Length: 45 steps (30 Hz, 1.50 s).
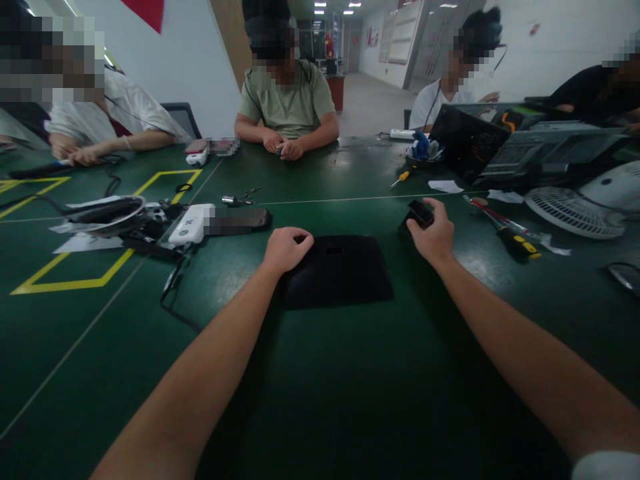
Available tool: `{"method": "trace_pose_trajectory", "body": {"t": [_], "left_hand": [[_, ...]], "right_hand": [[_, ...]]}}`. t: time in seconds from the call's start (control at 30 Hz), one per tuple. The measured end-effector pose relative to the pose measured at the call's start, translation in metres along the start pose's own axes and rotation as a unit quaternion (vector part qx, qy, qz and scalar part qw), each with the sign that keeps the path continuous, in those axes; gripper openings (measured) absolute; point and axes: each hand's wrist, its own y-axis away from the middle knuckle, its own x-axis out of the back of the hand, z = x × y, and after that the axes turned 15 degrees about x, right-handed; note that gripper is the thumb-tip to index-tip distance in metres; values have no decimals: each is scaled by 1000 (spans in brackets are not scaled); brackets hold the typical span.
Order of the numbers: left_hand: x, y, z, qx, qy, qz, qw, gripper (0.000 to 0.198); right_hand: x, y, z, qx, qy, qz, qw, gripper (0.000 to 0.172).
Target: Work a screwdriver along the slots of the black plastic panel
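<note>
A flat black panel [345,277] with a small rectangular slot near its far edge lies on the green table in front of me. My left hand [289,251] is closed at the panel's far left corner, thumb along the top and fingers curled over the edge; the fingertips are partly hidden. To the right of the panel, my right hand [436,232] grips a small, blocky black plastic part [421,212] between thumb and fingers, just above the table. What kind of part it is cannot be made out.
Left are a white box [193,225], a dark phone-like slab [240,221] and a cable-strewn device [107,217]. Right lie a yellow-black screwdriver [520,243], a white fan [580,203] and an opened computer case [540,150]. A small yellow screwdriver [401,179] lies farther back. Several people sit around the table.
</note>
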Motion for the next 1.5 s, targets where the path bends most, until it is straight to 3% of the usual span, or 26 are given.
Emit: {"method": "trace_pose_trajectory", "body": {"t": [0.1, 0.2, 0.37, 0.5, 0.7, 1.03, 1.5], "left_hand": [[0, 0, 1, -12, -30, 4, 999, 21], [1, 1, 3, -21, -52, 4, 998, 22], [2, 3, 6, -22, -105, -11, 994, 27], [0, 2, 5, -22, -122, -7, 992, 28], [-2, 1, 4, -16, -118, -4, 993, 26], [-3, 0, 3, -15, -107, -9, 994, 27], [-3, 0, 3, -18, -124, -4, 992, 29]], "right_hand": [[-3, 2, -26, -3, -31, 13, 999, 75], [-14, 3, -62, 13, -130, 2, 991, 58], [-42, 2, -112, 22, -297, -75, 952, 47], [-59, 6, -131, 8, -365, -128, 922, 48], [-72, 20, -134, 27, -390, -124, 912, 47], [-63, 26, -125, 41, -383, -111, 916, 48], [-61, 30, -126, 101, -373, -185, 904, 58]]}}
